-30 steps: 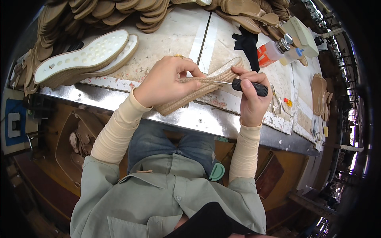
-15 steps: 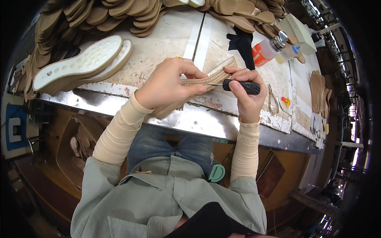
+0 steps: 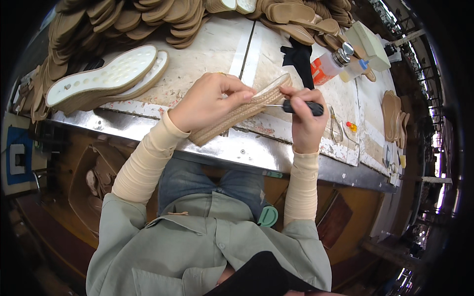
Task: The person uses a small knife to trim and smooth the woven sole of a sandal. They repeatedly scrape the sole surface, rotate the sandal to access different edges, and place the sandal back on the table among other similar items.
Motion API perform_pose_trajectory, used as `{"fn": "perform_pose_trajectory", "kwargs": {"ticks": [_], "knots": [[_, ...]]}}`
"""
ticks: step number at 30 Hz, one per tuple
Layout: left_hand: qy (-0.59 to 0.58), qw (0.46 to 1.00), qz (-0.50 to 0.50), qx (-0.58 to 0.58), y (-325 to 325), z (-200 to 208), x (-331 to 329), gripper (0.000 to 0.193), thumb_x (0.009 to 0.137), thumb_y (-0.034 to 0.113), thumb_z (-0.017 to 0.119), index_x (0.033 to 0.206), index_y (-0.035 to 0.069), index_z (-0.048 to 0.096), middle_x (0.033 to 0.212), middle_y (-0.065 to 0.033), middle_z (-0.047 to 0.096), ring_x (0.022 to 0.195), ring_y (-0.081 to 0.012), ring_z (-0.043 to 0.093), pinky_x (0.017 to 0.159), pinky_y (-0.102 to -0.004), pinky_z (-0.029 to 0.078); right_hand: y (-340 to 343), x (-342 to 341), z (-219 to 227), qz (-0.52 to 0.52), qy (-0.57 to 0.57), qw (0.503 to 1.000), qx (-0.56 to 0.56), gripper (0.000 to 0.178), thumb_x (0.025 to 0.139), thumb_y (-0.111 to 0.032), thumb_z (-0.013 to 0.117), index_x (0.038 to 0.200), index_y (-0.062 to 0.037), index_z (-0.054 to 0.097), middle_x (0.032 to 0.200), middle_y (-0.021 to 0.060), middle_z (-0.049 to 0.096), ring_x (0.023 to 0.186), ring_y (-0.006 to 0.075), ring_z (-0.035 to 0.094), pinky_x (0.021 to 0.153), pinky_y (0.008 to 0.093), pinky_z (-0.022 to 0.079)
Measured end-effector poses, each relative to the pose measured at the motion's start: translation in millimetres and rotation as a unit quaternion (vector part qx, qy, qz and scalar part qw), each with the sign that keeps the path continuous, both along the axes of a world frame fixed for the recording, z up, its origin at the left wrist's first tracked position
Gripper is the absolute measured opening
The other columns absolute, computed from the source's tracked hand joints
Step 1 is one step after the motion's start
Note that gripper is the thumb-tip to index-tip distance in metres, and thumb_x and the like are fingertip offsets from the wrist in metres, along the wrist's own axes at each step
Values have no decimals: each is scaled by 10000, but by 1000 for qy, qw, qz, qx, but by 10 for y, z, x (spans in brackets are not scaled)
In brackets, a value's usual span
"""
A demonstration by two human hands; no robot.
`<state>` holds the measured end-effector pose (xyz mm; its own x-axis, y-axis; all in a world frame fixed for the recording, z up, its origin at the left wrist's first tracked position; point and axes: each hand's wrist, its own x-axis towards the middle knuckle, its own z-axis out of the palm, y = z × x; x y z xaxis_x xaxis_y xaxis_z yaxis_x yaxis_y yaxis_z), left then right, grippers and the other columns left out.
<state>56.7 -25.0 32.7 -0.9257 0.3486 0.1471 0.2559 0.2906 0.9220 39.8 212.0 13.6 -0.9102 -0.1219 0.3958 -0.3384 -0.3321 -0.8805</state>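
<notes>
A wedge shoe sole (image 3: pixel 237 114) with a braided tan side wall is held slantwise over the table's front edge. My left hand (image 3: pixel 210 98) is closed at its upper rim, thumb and forefinger pinched together there; whether a thread or strip lies between them is too small to tell. My right hand (image 3: pixel 307 111) grips the black handle of an awl (image 3: pixel 312 108), whose thin metal shaft points left, its tip at the braided wall. Fingertips of the right hand also touch the sole's far end.
Two white-topped soles (image 3: pixel 106 74) lie stacked at left. Piles of tan soles (image 3: pixel 177 15) line the back. At right are a bottle with a metal cap (image 3: pixel 328 66), a blue-tipped bottle (image 3: pixel 351 70), black cloth (image 3: pixel 298 59), pliers (image 3: pixel 336 126) and a pale box (image 3: pixel 368 44).
My left thumb and fingers have drawn up to the sole's upper rim, exposing more braided wall. The sole has turned, showing more of its side. The awl has shifted slightly right.
</notes>
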Motion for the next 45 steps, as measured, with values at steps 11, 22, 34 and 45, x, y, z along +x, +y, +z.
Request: {"fn": "perform_pose_trajectory", "kwargs": {"ticks": [11,22,34,45], "knots": [[166,962,158,-147,-446,-413,848,994,567,348,917,1406,65,466,1345,-229,520,1262,-399,495,1057,-439,384,215,253,-353,-31,-67,987,-140,92,899,-42,609,912,-42,518,839,88,581,964,285,632,968,438,440],[186,966,176,-38,-254,-451,936,429,634,220,899,1036,138,773,1409,-205,487,1221,-343,540,1011,-389,434,452,278,-511,-23,-68,963,-260,90,935,-129,584,932,-95,502,866,53,556,916,251,603,890,403,436],[277,933,167,-158,-1155,711,1058,457,579,89,874,1019,67,751,1078,-160,670,1006,-296,650,896,-366,496,498,465,-450,-50,-62,965,-250,148,917,-93,578,850,-69,448,801,71,519,826,199,534,864,361,450],[72,926,161,-335,-2474,1540,769,608,611,149,861,1187,57,691,1302,-154,565,1179,-267,547,1003,-355,423,403,594,-449,-86,-50,964,-249,115,892,-70,579,873,-64,466,805,70,524,810,186,515,824,344,450]]}}
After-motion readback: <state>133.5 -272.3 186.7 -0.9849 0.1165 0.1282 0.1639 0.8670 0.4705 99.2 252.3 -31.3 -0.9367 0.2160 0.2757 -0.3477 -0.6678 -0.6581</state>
